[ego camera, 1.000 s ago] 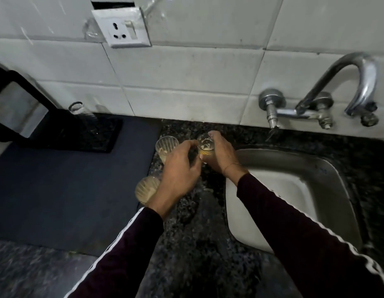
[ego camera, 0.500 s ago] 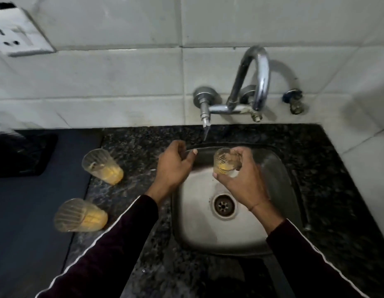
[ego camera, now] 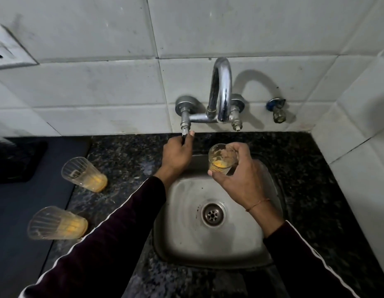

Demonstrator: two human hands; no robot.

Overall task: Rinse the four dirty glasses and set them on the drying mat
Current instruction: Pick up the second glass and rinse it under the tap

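The right hand [ego camera: 240, 179] has its fingers wrapped round a dirty glass [ego camera: 221, 159], holding it a bit tilted over the steel sink [ego camera: 186, 237], just below the tap spout [ego camera: 221, 91]. There's yellow gunk sitting in the bottom of it. The left hand [ego camera: 176, 153] is up at the left tap handle [ego camera: 184, 127], fingers curled on it. Two more dirty glasses stand on the speckled bench [ego camera: 126, 153] left of the sink, near one [ego camera: 55, 223] and far one [ego camera: 83, 174], both with yellow residue, right at the edge of the dark drying mat [ego camera: 19, 211]. No water visibly running.
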